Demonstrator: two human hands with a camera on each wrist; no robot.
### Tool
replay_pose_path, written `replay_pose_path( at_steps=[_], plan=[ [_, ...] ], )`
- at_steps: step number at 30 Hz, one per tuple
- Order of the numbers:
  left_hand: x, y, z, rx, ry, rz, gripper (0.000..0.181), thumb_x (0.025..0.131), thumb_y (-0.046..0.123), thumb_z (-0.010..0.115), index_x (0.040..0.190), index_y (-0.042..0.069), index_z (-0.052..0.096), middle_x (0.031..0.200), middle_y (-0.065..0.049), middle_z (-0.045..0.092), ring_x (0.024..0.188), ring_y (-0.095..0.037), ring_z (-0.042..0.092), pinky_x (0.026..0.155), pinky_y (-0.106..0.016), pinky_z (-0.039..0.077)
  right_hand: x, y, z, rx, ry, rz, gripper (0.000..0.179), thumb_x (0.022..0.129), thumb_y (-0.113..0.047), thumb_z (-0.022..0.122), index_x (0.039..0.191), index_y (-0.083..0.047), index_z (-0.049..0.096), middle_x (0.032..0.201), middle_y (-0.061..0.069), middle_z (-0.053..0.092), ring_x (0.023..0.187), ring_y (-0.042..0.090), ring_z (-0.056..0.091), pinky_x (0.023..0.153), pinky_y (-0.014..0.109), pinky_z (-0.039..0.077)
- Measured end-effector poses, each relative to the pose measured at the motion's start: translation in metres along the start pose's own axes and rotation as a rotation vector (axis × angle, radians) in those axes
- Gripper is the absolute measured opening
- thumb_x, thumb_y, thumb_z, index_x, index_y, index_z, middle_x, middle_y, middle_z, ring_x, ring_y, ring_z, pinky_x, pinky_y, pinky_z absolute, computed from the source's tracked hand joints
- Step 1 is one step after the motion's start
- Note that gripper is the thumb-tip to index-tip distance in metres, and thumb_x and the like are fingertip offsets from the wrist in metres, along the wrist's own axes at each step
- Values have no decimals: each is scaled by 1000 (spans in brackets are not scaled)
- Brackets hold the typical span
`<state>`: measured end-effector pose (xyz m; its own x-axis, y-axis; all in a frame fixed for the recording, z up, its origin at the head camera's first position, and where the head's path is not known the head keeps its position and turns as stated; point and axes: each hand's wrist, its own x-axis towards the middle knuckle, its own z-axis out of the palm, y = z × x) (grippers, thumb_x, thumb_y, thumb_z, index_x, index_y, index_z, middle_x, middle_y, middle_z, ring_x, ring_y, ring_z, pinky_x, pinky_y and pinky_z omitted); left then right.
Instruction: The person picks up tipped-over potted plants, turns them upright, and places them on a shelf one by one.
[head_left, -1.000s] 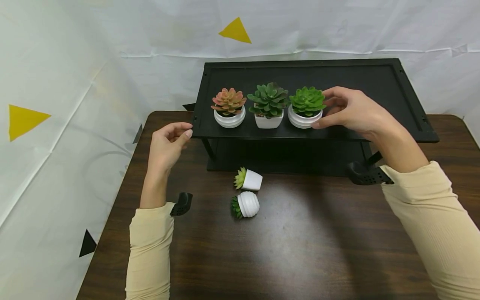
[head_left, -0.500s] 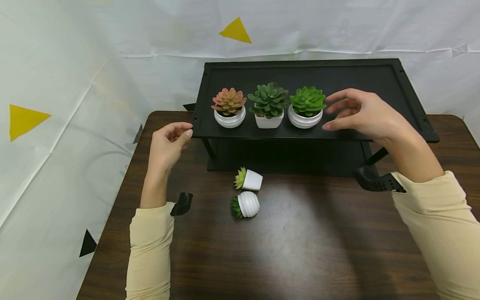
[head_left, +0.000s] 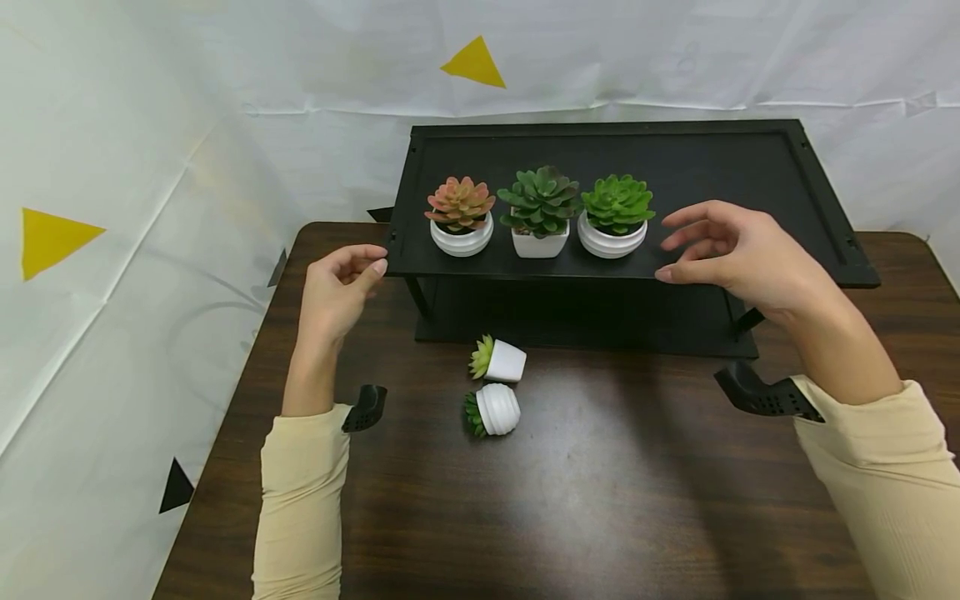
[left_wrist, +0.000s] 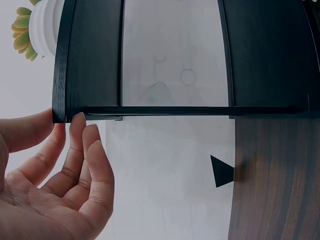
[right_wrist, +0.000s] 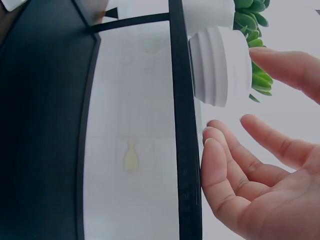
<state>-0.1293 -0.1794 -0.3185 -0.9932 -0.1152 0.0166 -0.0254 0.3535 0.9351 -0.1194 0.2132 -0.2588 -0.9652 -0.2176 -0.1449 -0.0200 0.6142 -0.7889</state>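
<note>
A black two-tier shelf (head_left: pixel 720 158) bears a row of three potted succulents in white pots: a pinkish-orange one (head_left: pixel 460 218), a dark green one (head_left: pixel 541 212) in a square pot and a bright green one (head_left: pixel 615 217). My left hand (head_left: pixel 333 292) pinches the top board's front left corner between thumb and fingers, which the left wrist view also shows. My right hand (head_left: pixel 757 258) hovers over the board's front edge, right of the bright green succulent, holding nothing, fingers spread and loosely bent. Two small succulents, one light green (head_left: pixel 501 360) and one darker (head_left: pixel 495 409), lie on their sides below.
The dark wooden table (head_left: pixel 585 517) carries the shelf, whose lower board (head_left: pixel 585 312) sits under the top one. White sheeting (head_left: pixel 337 58) with yellow and black triangles hangs behind and at the left.
My right hand has let go of the bright green succulent's pot and moved right and toward me. My left hand and the plants have stayed put.
</note>
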Motion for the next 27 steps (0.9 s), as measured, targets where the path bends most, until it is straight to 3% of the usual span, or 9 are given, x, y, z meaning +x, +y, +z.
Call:
replay_pose_path(
  at_steps=[15, 19, 27],
  plan=[
    [0, 0, 1, 2, 15, 12, 24, 89, 16, 60, 107, 0, 63, 83, -2, 57, 75, -17, 55, 67, -24, 47, -17, 3, 9, 7, -33, -82, 50, 77, -7, 73, 122, -6, 51, 102, 0, 57, 82, 10, 56, 65, 19, 45],
    [0, -1, 1, 6, 18, 12, 24, 89, 15, 60, 107, 0, 63, 83, -2, 57, 74, -14, 55, 67, -24, 47, -20, 4, 15, 35, -71, -125, 48, 78, -4, 72, 121, -4, 52, 102, 1, 57, 84, 11, 56, 66, 21, 47],
    [0, -1, 1, 9, 12, 17, 24, 90, 16, 60, 108, 0, 63, 85, -6, 57, 78, -22, 56, 70, -30, 48, -21, 12, 32, 68, -174, -204, 43, 80, -8, 71, 118, -2, 52, 105, 6, 56, 85, 13, 56, 66, 22, 49]
  ],
)
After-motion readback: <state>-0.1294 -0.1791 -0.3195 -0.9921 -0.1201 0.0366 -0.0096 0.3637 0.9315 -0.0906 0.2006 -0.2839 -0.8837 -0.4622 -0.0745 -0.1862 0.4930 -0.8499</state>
